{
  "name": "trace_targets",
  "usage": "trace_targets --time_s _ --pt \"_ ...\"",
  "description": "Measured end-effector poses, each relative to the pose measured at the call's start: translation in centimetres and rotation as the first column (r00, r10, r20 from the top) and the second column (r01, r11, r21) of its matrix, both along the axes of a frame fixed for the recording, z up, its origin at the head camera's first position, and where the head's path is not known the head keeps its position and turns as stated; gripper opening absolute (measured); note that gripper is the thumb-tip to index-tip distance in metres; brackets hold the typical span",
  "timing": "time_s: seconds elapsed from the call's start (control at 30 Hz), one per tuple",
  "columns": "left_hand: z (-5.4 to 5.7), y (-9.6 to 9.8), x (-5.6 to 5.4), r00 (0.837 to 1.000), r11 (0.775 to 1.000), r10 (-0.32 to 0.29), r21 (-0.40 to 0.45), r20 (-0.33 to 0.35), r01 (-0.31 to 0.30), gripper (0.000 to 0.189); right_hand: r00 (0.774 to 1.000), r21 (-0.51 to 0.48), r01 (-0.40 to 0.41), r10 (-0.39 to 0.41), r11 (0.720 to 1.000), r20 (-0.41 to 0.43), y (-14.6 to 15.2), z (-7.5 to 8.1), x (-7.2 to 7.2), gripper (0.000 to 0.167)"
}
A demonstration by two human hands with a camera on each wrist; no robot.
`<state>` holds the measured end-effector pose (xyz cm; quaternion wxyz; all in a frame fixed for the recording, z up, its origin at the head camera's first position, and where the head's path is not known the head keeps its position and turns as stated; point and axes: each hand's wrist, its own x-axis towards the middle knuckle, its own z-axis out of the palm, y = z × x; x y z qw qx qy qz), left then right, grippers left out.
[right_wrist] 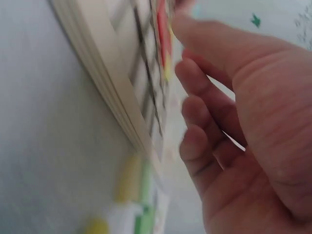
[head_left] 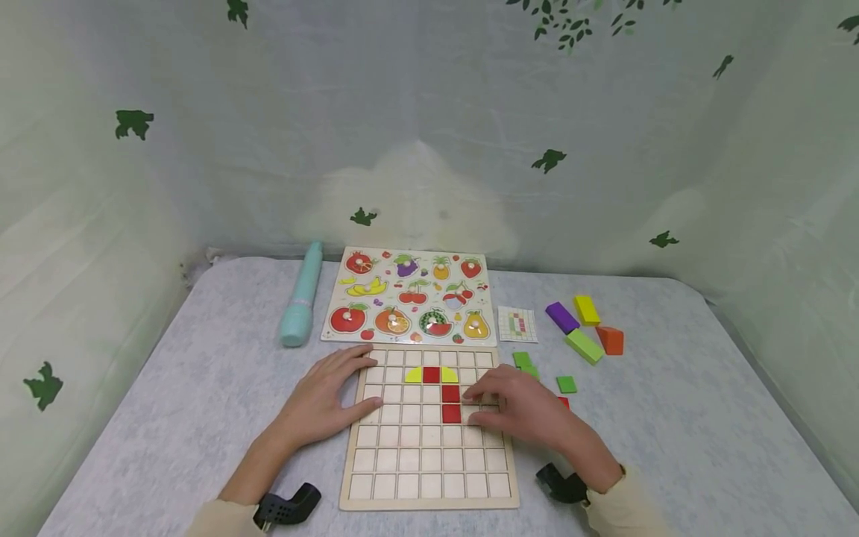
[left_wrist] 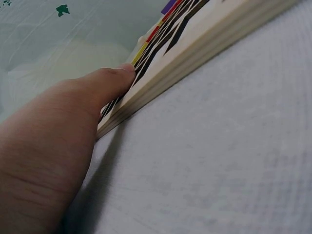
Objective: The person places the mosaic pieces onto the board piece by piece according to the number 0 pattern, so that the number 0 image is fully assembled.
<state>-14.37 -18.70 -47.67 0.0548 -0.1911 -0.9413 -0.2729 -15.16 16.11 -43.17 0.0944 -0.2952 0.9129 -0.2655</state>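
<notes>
A wooden grid board point(head_left: 409, 460) lies flat on the table. Two yellow quarter-round tiles point(head_left: 413, 375) flank a red tile point(head_left: 431, 375) in its upper part, and two more red tiles point(head_left: 451, 413) run down from there at the right. My left hand point(head_left: 326, 395) rests on the board's left edge, thumb and fingers spread; the left wrist view has its thumb point(left_wrist: 114, 80) on the frame. Over the board's right side is my right hand point(head_left: 520, 403), its fingers loosely bent beside the red tiles. In the right wrist view nothing shows between thumb and fingers point(right_wrist: 197, 109).
Behind the board lies a fruit puzzle point(head_left: 429, 298), with a small pattern card point(head_left: 517, 324) to its right. Purple point(head_left: 562, 318), yellow point(head_left: 587, 310), green point(head_left: 584, 347) and orange point(head_left: 610, 340) blocks lie at the right, near loose green tiles point(head_left: 567, 384). A teal bottle-shaped object point(head_left: 302, 298) lies back left.
</notes>
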Motion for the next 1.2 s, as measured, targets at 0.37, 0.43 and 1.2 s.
trace_targets --time_s 0.37,0.43,1.2 --pt "0.1 0.0 0.0 1.000 1.000 -0.001 0.002 0.001 0.001 0.063 0.996 -0.013 0.029 -0.028 0.999 0.082 6.0 1.2 -2.2 0.035" --pt "0.1 0.0 0.0 1.000 1.000 0.001 0.001 0.001 -0.001 0.063 0.994 -0.006 0.045 -0.044 0.999 0.102 6.8 1.5 -2.4 0.036" --pt "-0.1 -0.2 -0.1 1.000 1.000 -0.007 0.016 -0.008 0.007 0.063 0.957 0.046 0.082 -0.091 0.996 0.274 11.5 1.1 -3.2 0.027"
